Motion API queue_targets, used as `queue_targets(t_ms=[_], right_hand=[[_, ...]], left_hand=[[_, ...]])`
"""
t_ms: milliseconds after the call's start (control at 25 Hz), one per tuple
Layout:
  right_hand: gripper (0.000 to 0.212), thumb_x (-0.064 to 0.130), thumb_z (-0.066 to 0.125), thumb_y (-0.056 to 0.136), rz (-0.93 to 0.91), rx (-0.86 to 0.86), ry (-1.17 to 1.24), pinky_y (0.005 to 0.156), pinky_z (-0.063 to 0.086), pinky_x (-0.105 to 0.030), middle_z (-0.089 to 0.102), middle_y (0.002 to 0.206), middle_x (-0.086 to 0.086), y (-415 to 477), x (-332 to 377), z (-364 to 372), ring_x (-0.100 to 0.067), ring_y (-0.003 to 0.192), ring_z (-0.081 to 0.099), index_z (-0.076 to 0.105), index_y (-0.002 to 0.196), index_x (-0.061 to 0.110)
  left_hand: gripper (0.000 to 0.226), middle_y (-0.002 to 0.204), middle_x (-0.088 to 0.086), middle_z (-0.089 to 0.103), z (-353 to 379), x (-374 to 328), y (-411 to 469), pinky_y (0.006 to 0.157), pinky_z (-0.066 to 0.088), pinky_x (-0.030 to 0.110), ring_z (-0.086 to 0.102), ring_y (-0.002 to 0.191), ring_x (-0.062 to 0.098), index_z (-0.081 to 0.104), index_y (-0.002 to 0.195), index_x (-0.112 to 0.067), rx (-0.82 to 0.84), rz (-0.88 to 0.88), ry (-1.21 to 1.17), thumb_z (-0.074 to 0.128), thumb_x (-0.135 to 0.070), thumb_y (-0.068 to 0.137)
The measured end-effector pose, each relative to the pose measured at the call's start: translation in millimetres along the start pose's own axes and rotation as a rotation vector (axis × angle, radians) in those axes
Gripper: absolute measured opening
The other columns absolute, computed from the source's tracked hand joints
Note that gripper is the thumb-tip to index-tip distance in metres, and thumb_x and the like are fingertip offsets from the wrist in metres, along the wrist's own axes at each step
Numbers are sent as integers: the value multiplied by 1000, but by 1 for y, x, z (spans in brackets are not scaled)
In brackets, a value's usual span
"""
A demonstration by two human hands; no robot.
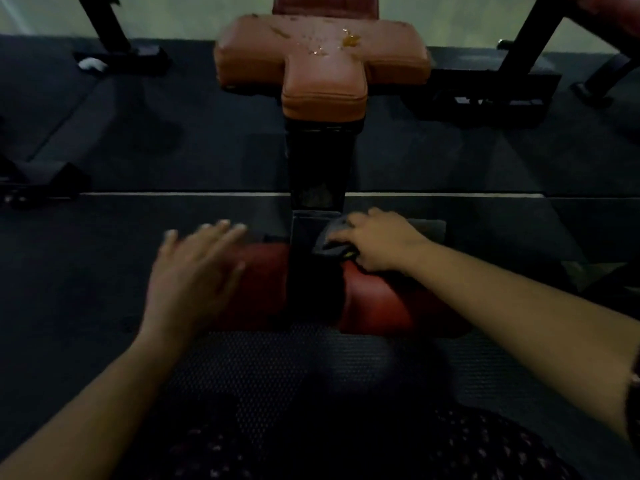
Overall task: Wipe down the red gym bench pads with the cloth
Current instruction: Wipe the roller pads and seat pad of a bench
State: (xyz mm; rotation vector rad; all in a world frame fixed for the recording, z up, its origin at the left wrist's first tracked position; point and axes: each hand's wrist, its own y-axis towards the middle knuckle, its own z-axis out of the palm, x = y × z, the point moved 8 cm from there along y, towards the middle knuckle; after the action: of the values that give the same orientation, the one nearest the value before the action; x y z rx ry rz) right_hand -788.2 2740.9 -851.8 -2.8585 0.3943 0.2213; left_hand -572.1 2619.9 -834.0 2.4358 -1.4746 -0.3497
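A red T-shaped seat pad [322, 60] lies ahead, with wet drops and an orange smear on its top. Nearer to me, two dark red roller pads sit either side of a black post [317, 168]: the left roller [263, 285] and the right roller [377, 299]. My right hand [377, 240] presses a dark grey cloth [330, 237] onto the top of the right roller beside the post. My left hand [194, 271] hovers over the left roller with fingers spread and blurred, holding nothing.
Dark rubber floor mats [138, 161] surround the bench, with a pale seam line across them. Black machine frames [114, 36] stand at the back left and back right [512, 64]. A textured black footplate [277, 368] lies just in front of me.
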Motion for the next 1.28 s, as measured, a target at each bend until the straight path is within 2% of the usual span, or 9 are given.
queue_targets(t_ms=[120,240,440,560,640,760,1000,1160,1280], right_hand=[[52,25,60,75,-258,-252,-120,74,48,-37,58,126,-3,-26,53,-8,-30,103,57,60,124,42],[56,18,65,64,-287,-404,-85,65,49,-40,65,121,-10,-20,53,-7,-35,90,63,68,117,35],[74,12,84,57,-122,-477,121,67,54,-46,61,127,-12,17,35,-7,-39,92,62,63,126,30],[69,14,71,73,-12,-627,550,90,51,-47,54,135,-6,31,25,-34,-34,112,56,52,137,33],[69,20,62,80,-36,-539,750,103,42,-37,48,139,-1,49,52,-35,-26,123,49,42,144,38],[69,36,58,85,-53,-281,547,104,39,-45,39,145,4,70,93,-2,-28,128,42,29,147,46],[71,76,38,82,-26,-260,608,109,34,-44,39,150,0,85,84,2,-26,135,39,35,145,44],[58,47,56,90,-104,-287,663,104,39,-35,49,138,-5,75,86,-6,-28,125,47,38,145,41],[69,41,56,75,-274,-441,353,87,50,-44,51,137,-8,25,110,-19,-33,103,55,40,143,40]], left_hand=[[56,149,17,42,3,94,-52,117,13,58,32,141,35,36,148,-12,-190,-614,-162,37,-39,99],[68,151,21,37,49,77,-60,113,24,63,30,141,40,37,146,-7,-88,-480,-197,30,-53,96],[61,150,18,39,69,76,-66,109,33,60,28,142,38,42,140,-13,-273,-449,-260,24,-55,100],[61,149,18,40,72,77,-66,112,29,59,29,142,37,43,140,-13,-312,-426,-263,22,-54,100],[61,149,18,40,74,78,-66,114,25,57,28,142,36,43,140,-13,-339,-416,-244,22,-54,100],[60,148,17,40,75,80,-68,114,25,59,30,141,36,42,140,-13,-363,-387,-214,21,-53,100],[57,149,17,39,72,77,-67,116,21,53,29,142,35,39,142,-14,-385,-364,-209,26,-50,99],[57,149,19,40,72,78,-66,116,23,51,30,142,36,39,142,-14,-397,-353,-216,25,-50,99],[55,149,19,40,72,76,-67,114,28,53,31,141,36,41,141,-13,-409,-348,-215,33,-43,96]])
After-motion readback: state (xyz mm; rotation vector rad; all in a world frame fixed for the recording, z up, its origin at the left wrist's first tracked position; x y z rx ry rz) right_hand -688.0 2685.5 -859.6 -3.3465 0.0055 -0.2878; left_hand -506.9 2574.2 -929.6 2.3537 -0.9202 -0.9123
